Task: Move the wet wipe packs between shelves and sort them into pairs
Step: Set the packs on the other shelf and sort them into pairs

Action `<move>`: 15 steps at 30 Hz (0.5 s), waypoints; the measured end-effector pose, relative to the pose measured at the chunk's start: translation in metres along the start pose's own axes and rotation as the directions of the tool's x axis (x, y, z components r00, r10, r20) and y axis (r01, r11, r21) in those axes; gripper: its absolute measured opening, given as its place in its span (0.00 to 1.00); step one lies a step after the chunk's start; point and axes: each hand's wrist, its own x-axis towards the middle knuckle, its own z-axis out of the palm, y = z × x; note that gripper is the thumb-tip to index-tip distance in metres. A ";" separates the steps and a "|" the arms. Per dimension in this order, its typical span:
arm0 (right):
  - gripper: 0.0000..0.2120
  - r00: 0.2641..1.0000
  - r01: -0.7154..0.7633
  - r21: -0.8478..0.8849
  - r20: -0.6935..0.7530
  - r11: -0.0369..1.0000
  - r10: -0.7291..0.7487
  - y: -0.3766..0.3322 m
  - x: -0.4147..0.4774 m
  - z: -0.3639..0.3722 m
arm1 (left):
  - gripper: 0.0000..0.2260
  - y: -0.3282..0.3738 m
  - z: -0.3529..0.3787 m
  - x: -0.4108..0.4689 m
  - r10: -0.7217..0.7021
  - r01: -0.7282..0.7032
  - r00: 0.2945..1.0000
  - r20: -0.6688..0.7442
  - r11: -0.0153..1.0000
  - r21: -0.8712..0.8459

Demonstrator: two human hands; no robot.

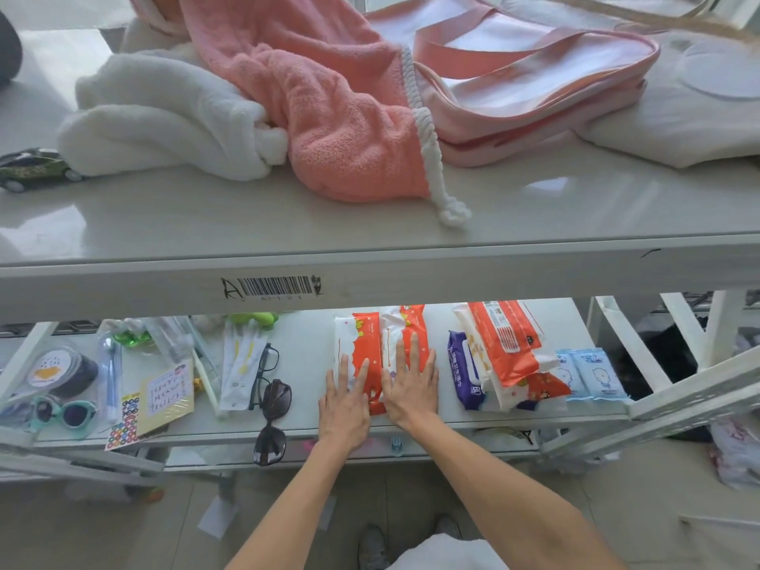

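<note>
A white metal shelving unit fills the view, its lower shelf (pixel 304 364) seen beneath the front edge of the upper shelf (pixel 370 224), where a barcode label (pixel 275 286) is stuck. Near the middle of the lower shelf, two orange-and-white wet wipe packs are seen side by side and touching: the left pack (pixel 353 339) and the right pack (pixel 401 322), both lying lengthwise from front to back. The left hand (pixel 345 405) is laid flat on the near end of the left pack, fingers straight and spread. The right hand (pixel 411 388) is pressed flat on the right pack in the same way, nothing being gripped by either. The two hands lie close together, nearly touching.

Just to the right, apart from the pair, a loose pile of wipes is seen. A purple pack (pixel 462 372) lies at its left, with a tilted orange pack (pixel 503 339) resting on top. Two small blue packs (pixel 592 374) are set at the right end of the shelf. To the left of the hands, clear-lensed black glasses (pixel 265 368) and dark sunglasses (pixel 273 421) are placed. Farther left are a yellow card (pixel 168 394), a sticker sheet (pixel 123 421) and teal sunglasses (pixel 66 413).

On the upper shelf, a pink towel (pixel 329 117) is draped over a white towel (pixel 164 117) beside a pink bag (pixel 534 88). A toy car (pixel 33 166) is parked at the far left.
</note>
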 end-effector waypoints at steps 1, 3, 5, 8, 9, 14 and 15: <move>0.36 1.000 0.013 -0.009 0.010 1.000 -0.013 -0.002 -0.002 -0.001 | 0.30 -0.002 -0.002 0.000 0.001 -0.001 1.000 -0.005 1.000 -0.012; 0.35 0.998 0.050 -0.013 0.045 0.999 -0.049 -0.007 -0.007 -0.003 | 0.30 -0.008 -0.004 -0.001 0.004 -0.005 1.000 -0.017 0.999 -0.044; 0.35 0.992 0.082 -0.024 0.093 0.996 -0.080 -0.011 -0.007 -0.004 | 0.30 -0.015 -0.007 -0.002 0.008 -0.010 1.000 -0.021 0.997 -0.082; 0.35 0.979 0.113 -0.063 0.179 0.992 -0.100 -0.015 -0.003 -0.020 | 0.29 -0.020 -0.010 -0.003 -0.001 -0.001 0.999 -0.043 0.998 -0.059; 0.35 0.976 0.134 -0.082 0.185 0.988 -0.117 -0.016 -0.002 -0.029 | 0.29 -0.019 -0.011 -0.003 -0.004 0.002 0.998 -0.069 1.000 -0.030; 0.30 0.968 0.148 0.015 -0.206 0.989 -0.142 0.006 -0.001 -0.100 | 0.25 0.013 -0.018 0.002 0.054 -0.064 0.988 -0.142 0.996 -0.069; 0.28 0.938 0.101 0.018 -0.335 0.995 -0.089 0.020 -0.001 -0.117 | 0.25 0.020 -0.017 0.003 0.023 -0.035 0.991 -0.129 0.995 -0.090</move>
